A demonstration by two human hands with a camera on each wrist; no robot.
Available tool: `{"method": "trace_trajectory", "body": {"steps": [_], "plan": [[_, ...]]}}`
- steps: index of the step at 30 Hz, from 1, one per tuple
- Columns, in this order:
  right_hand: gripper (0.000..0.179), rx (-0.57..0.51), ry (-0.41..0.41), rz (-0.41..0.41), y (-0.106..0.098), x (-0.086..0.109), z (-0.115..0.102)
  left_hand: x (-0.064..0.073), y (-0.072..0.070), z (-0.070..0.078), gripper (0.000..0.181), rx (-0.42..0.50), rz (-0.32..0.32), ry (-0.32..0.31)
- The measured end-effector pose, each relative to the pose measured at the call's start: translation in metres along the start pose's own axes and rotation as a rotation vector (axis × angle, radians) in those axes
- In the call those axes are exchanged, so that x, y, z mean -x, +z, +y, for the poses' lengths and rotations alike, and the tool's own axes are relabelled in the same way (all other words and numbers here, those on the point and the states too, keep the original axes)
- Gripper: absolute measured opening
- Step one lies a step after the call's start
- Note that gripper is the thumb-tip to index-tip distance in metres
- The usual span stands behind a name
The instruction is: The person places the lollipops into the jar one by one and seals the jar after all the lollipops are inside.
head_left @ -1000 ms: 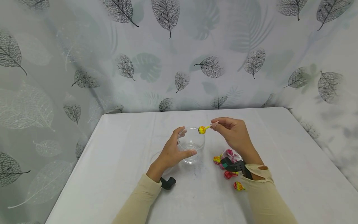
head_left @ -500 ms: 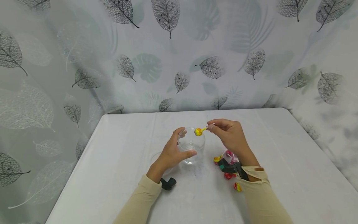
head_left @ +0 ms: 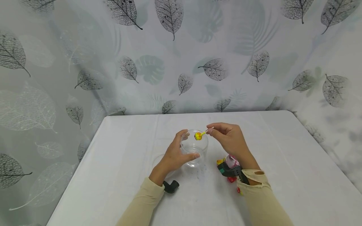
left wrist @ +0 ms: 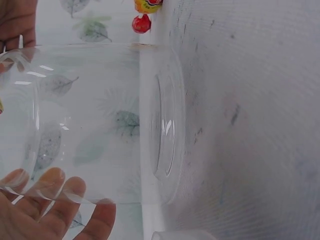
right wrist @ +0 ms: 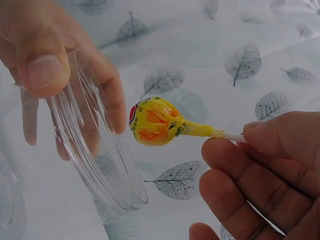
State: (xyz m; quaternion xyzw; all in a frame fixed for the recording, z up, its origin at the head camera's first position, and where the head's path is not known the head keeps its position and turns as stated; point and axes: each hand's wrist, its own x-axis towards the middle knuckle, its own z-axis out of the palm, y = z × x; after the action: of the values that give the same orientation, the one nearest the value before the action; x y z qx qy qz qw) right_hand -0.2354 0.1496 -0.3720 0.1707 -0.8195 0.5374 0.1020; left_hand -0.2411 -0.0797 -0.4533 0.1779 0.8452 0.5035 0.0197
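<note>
A clear plastic jar (head_left: 193,150) stands on the white table, its mouth open at the top. My left hand (head_left: 176,155) grips it from the left, thumb in front and fingers behind. Between thumb and fingertips, my right hand (head_left: 229,138) pinches the white stick of a lollipop (right wrist: 157,121) in a yellow wrapper with orange patches. The lollipop's round head points left, right at the jar's rim in the right wrist view. In the left wrist view, the jar's wall (left wrist: 95,120) is see-through, with fingers (left wrist: 62,200) curved around its side.
Several wrapped lollipops, pink, red and yellow, lie under the right wrist, partly hidden by it; a red one (head_left: 231,179) shows. A clear round lid (head_left: 158,159) lies behind the left wrist. Leaf-patterned cloth (head_left: 183,56) rises behind the table (head_left: 127,135).
My right hand has moved left and slightly down, bringing the lollipop from the jar's right rim to over its mouth. My left hand and the jar stay in place.
</note>
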Motion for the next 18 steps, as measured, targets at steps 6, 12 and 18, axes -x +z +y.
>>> {"method": "trace_trajectory", "body": {"steps": [6, 12, 18], "plan": [[0.018, 0.022, -0.011, 0.007, 0.006, 0.0, -0.001, 0.0, 0.0, 0.0, 0.098, 0.01, 0.001, 0.007], [0.015, 0.013, 0.018, -0.013, 0.011, 0.0, -0.002, 0.001, 0.001, 0.0, 0.101, 0.003, -0.004, -0.019], [0.013, 0.083, 0.006, -0.014, 0.016, 0.0, -0.004, 0.001, 0.001, 0.0, 0.099, 0.017, -0.004, -0.013]]}}
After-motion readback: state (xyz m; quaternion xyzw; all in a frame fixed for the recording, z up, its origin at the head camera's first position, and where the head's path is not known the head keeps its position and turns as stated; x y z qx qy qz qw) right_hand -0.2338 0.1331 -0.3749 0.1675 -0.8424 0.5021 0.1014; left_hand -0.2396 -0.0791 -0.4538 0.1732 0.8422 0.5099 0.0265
